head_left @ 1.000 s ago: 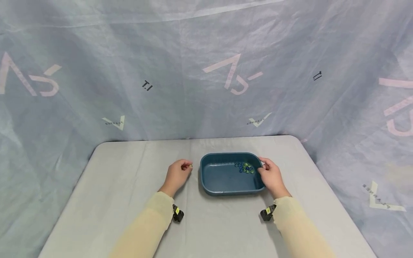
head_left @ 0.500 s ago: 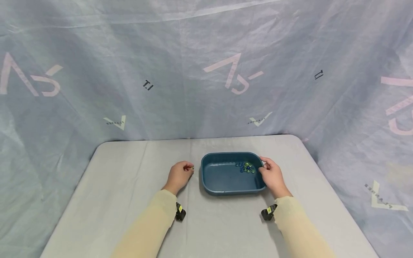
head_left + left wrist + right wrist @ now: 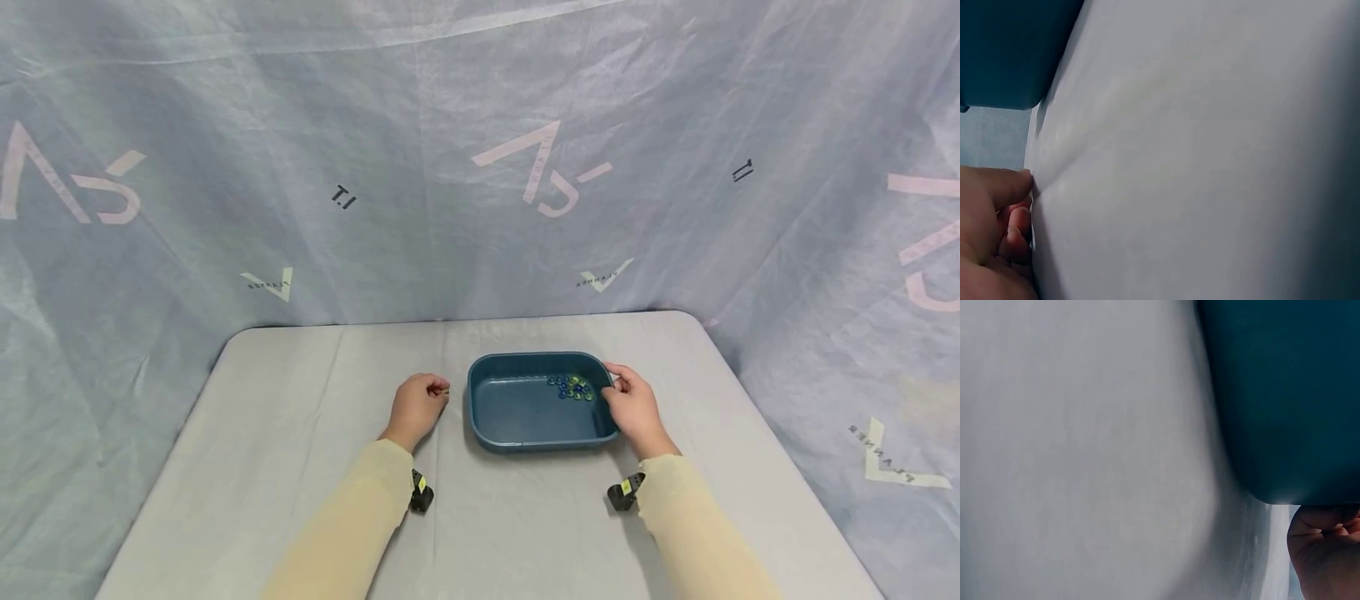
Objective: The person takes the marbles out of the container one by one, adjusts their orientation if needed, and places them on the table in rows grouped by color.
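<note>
A dark blue plastic basin stands on the table. In its far right corner lie several small blue and yellow-green glass marbles. My right hand grips the basin's right wall, thumb inside and fingers outside; in the right wrist view that hand meets the basin wall. Left of the basin, my left hand is low over the table and pinches a small yellowish marble, mostly covered by the fingertips. The left wrist view shows the curled fingers of this hand, but the marble is hidden there.
A pale cloth covers the table, which has rounded far corners. A grey-blue printed curtain hangs behind it and along both sides. Each wrist carries a small black camera.
My left hand has shifted slightly right and nearer the basin, still pinching the marble. The right hand keeps its grip on the basin, and the marbles inside look unmoved.
</note>
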The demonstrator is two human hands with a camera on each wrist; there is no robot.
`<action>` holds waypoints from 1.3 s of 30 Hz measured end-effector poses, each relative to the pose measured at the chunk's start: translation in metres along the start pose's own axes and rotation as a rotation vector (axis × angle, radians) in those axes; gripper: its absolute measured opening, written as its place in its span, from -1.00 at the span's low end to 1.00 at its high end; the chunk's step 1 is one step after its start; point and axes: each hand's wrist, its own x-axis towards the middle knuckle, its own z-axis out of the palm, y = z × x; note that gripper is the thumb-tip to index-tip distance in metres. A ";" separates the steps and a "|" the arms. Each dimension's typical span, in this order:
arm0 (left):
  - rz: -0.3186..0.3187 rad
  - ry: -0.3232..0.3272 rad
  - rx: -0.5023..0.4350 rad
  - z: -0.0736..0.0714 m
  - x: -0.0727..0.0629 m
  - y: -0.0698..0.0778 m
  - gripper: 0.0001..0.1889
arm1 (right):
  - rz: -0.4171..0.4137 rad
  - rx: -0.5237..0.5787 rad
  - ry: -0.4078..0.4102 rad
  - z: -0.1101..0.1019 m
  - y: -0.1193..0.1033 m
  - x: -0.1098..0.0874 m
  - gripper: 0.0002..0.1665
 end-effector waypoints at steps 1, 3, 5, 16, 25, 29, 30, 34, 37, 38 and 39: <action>-0.001 -0.002 0.006 0.000 0.000 0.001 -0.93 | 0.000 -0.001 -0.001 0.000 0.000 0.000 -0.42; -0.002 -0.004 0.024 0.000 0.000 0.002 -0.93 | -0.001 -0.001 -0.003 0.000 -0.001 0.000 -0.42; -0.003 -0.008 0.039 0.000 0.001 0.003 -0.94 | -0.001 0.002 -0.003 0.000 -0.001 -0.001 -0.42; 0.005 -0.001 0.056 0.002 0.002 0.005 -0.92 | 0.013 -0.006 -0.017 -0.001 0.000 0.001 -0.42; 0.006 0.011 0.044 0.001 0.002 0.006 -0.91 | 0.004 -0.008 -0.013 -0.002 -0.002 0.002 -0.42; -0.004 0.008 0.017 0.000 0.001 0.005 -0.90 | -0.006 -0.017 -0.009 -0.001 -0.001 0.002 -0.42; -0.006 0.005 0.006 -0.001 0.001 0.004 -0.90 | -0.008 -0.017 -0.008 -0.001 0.000 0.001 -0.42; -0.046 -0.001 -0.070 -0.002 0.004 0.002 -0.84 | -0.007 -0.012 -0.002 -0.001 0.000 0.001 -0.42; -0.097 0.009 -0.147 -0.004 0.008 0.002 -0.79 | 0.000 -0.004 -0.003 -0.001 0.000 0.001 -0.42; -0.108 0.018 -0.167 -0.005 0.009 0.002 -0.77 | 0.003 0.000 -0.004 -0.001 -0.001 0.001 -0.41; -0.115 0.028 -0.183 -0.007 0.010 0.003 -0.77 | 0.004 0.002 -0.007 -0.001 -0.001 0.001 -0.41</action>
